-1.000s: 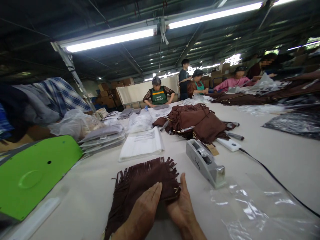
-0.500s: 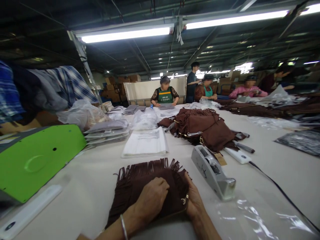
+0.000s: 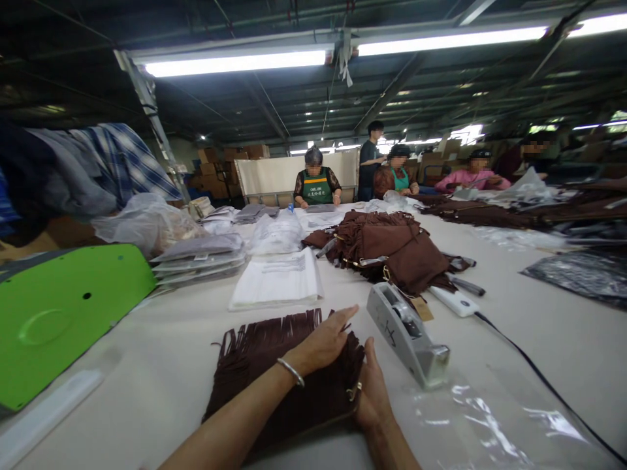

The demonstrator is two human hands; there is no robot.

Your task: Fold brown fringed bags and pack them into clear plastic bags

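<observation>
A dark brown fringed suede-like bag lies flat in front of me, its fringe along the far edge and left side. My left hand, with a silver bangle at the wrist, reaches across its top right part. Its index finger is stretched out past the fringe, and the other fingers are partly hidden. At the bag's right edge is my right hand, thumb raised and apart from the fingers, palm turned to the bag. Some of its fingertips are hidden at the edge. Gold-coloured hardware shows beside that palm.
A grey tape dispenser stands right of the bag. Behind it are a pile of brown fringed bags and a corded white device. Clear plastic lies front right, a green machine left. Co-workers sit across the table.
My left hand has moved from the bag's middle up to its far right corner, its index finger now stretched. My right thumb has lifted off the bag. The view has shifted slightly.
</observation>
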